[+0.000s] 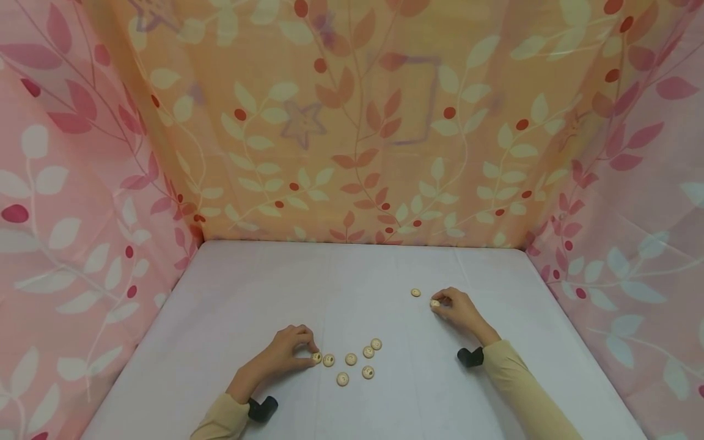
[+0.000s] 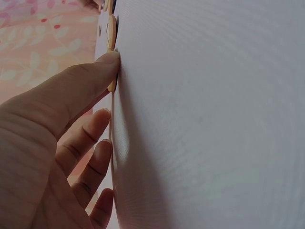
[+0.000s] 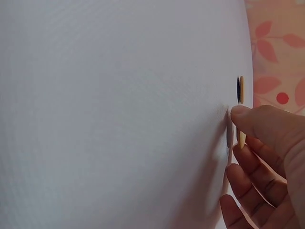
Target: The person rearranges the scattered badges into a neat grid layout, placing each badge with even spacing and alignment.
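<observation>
Small round pale wooden discs with dark marks on their faces lie on a white-covered table. My left hand (image 1: 287,352) pinches one wooden disc (image 1: 316,357) at the left end of a loose cluster. In the left wrist view its thumb covers most of that disc (image 2: 112,87), and a neighbouring disc (image 2: 111,32) lies just beyond. Farther back on the right, my right hand (image 1: 458,310) grips another disc (image 1: 435,303) between thumb and fingers. Beside it lies a single disc (image 1: 415,293). From the right wrist, the gripped disc (image 3: 242,138) appears edge-on, partly hidden by the thumb.
Several discs make up the cluster between the hands, among them a front disc (image 1: 342,379) and a back one (image 1: 376,344). The white tabletop (image 1: 308,281) ends at a patterned orange curtain (image 1: 352,122); pink patterned cloth (image 1: 66,256) hangs at both sides.
</observation>
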A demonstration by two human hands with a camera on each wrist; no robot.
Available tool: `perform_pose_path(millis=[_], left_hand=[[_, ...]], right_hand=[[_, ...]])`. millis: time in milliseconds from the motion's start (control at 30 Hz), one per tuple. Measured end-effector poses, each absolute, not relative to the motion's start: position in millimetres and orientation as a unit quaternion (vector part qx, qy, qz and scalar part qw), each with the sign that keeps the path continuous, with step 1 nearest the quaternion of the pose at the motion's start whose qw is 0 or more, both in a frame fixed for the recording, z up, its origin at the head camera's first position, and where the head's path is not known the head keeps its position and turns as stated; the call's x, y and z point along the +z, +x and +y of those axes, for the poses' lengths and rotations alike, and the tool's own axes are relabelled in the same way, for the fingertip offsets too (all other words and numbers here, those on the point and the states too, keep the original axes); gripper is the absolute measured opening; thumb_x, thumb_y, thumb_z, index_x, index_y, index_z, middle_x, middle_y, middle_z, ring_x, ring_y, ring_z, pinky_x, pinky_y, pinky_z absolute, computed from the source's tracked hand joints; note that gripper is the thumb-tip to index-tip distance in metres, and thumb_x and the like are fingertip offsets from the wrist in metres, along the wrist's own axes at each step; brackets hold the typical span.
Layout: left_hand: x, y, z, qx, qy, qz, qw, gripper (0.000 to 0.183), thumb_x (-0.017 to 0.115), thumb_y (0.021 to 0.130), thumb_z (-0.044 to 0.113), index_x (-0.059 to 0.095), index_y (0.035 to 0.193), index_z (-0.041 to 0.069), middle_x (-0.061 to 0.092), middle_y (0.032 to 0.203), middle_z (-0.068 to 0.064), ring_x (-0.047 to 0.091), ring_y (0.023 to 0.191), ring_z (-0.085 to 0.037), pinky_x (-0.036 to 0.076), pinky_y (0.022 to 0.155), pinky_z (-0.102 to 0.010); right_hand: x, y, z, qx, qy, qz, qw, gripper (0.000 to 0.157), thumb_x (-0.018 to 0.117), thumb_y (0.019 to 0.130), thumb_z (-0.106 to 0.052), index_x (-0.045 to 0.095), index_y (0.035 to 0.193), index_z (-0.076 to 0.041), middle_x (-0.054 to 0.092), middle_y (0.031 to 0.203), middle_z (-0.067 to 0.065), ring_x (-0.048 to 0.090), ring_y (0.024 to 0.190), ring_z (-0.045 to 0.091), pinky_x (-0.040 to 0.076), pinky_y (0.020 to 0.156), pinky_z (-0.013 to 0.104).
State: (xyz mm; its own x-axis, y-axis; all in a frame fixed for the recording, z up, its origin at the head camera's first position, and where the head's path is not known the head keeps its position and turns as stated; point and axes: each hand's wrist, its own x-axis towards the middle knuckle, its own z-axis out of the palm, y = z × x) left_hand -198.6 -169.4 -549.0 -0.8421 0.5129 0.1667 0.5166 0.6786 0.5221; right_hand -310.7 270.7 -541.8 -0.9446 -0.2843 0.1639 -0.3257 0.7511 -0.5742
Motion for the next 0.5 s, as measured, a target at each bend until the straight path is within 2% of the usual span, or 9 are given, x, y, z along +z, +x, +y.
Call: perform_pose_path(millis=[500], left_hand=[[-552.6, -199.4, -170.3, -0.291, -0.284, -0.914, 0.012, 0.016, 0.069, 0.070, 0.039, 0.061, 0.081, 0.031, 0.049, 0.093, 0.018, 0.042, 0.087, -0.006, 0.032, 0.077, -0.038]], right_hand=[[-543.2, -323.1, 274.1, 0.315, 0.141, -0.938, 0.044, 0.024, 0.069, 0.074, -0.020, 0.063, 0.093, -0.007, 0.058, 0.083, 0.004, 0.051, 0.074, 0.015, 0.041, 0.066, 0.030]])
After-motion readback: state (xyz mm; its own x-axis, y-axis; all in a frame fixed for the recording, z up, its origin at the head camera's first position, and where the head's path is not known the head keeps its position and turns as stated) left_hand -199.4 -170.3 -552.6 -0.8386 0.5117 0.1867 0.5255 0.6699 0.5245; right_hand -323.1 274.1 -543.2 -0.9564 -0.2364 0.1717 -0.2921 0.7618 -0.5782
